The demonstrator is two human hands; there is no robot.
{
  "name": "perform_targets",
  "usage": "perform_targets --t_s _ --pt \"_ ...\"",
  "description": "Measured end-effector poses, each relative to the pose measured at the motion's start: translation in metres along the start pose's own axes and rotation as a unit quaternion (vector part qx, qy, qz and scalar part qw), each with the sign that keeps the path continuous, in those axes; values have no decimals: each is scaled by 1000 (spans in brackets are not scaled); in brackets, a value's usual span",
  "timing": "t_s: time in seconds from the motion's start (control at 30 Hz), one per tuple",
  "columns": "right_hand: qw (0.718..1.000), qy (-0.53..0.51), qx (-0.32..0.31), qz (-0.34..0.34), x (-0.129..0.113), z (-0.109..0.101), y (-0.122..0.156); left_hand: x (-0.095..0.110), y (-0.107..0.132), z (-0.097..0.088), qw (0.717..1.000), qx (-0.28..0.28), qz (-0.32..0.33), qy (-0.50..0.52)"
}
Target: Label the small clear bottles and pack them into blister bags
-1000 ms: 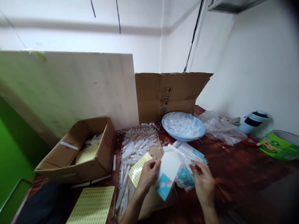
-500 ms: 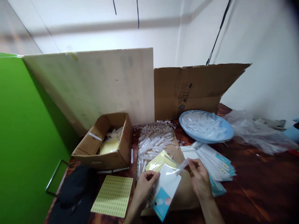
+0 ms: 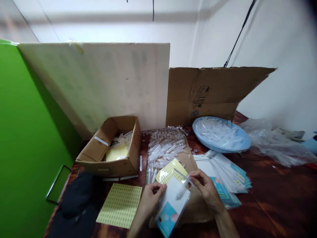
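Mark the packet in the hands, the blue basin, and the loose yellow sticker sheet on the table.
packet [image 3: 170, 206], head view, on its white upper face.
blue basin [image 3: 244, 146], head view, on its near right rim.
yellow sticker sheet [image 3: 120, 205], head view, at the sheet's middle.

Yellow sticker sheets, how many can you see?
3. One yellow sticker sheet lies flat on the table's near left, one is beside the hands behind the packet, and one sits inside the small cardboard box. More may be hidden.
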State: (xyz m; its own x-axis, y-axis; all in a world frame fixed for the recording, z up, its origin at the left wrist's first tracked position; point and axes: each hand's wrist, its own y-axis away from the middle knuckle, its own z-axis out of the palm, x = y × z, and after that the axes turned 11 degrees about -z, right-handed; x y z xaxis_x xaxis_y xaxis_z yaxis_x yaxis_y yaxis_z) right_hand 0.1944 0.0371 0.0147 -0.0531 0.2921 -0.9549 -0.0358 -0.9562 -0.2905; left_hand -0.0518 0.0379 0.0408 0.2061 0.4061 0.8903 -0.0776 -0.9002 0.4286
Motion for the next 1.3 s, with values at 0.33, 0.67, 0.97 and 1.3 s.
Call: perform_targets --t_s 0.33,0.67,0.97,1.3 --pt "957 82 -279 -8 -4 22 -15 -12 2 -6 999 35 24 17" --pt "902 304 -286 -112 32 98 -97 -25 7 -55 984 151 60 69" --pt "953 178 -215 -115 10 111 -94 -14 34 -55 979 155 87 101" --pt "994 -97 -30 -40 -27 78 -42 14 32 -34 992 77 92 29"
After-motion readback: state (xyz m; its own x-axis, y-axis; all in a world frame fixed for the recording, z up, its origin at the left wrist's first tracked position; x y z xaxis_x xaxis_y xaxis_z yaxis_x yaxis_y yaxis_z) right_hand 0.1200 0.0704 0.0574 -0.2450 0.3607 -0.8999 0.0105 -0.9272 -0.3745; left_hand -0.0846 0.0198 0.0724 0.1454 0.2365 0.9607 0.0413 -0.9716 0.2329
